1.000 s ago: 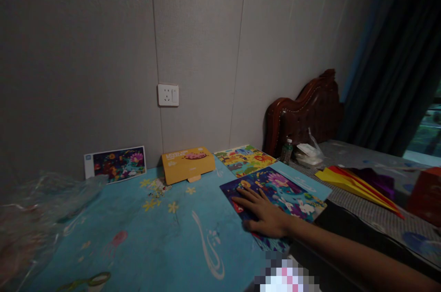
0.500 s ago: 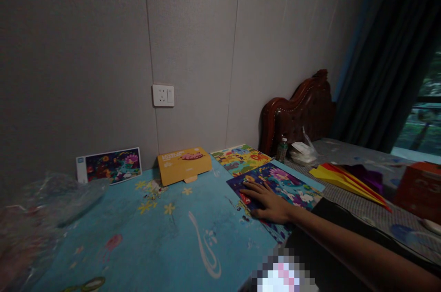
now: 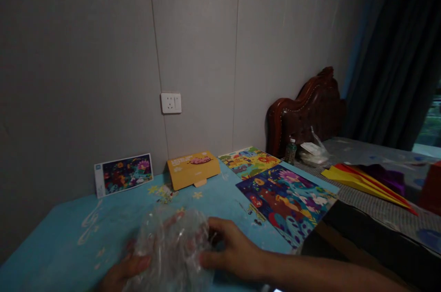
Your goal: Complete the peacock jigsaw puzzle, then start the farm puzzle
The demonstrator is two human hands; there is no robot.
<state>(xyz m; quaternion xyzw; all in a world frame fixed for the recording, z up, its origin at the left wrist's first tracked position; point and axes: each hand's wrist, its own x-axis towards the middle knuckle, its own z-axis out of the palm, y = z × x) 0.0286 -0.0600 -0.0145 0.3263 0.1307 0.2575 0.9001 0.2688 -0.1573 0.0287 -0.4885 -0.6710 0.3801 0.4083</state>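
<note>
A crumpled clear plastic bag (image 3: 172, 248) lies on the blue table (image 3: 113, 218) near its front edge. My left hand (image 3: 122, 271) holds the bag from below on its left, fingers curled under it. My right hand (image 3: 234, 250) grips the bag's right side, fingers bent round the plastic. Something reddish shows faintly through the bag; I cannot make out what. A finished dark flower puzzle (image 3: 287, 202) lies flat to the right of my right hand.
Against the wall lean a picture card (image 3: 124, 174) and a yellow box (image 3: 193, 170). A bright animal puzzle (image 3: 250, 161) lies behind the dark one. Small puzzle pieces (image 3: 163, 192) sit near the box. A bed with yellow paper (image 3: 361, 181) stands at the right.
My right hand left the dark puzzle and came left to the plastic bag. The bag moved from the far left to the front middle, with my left hand now in view on it.
</note>
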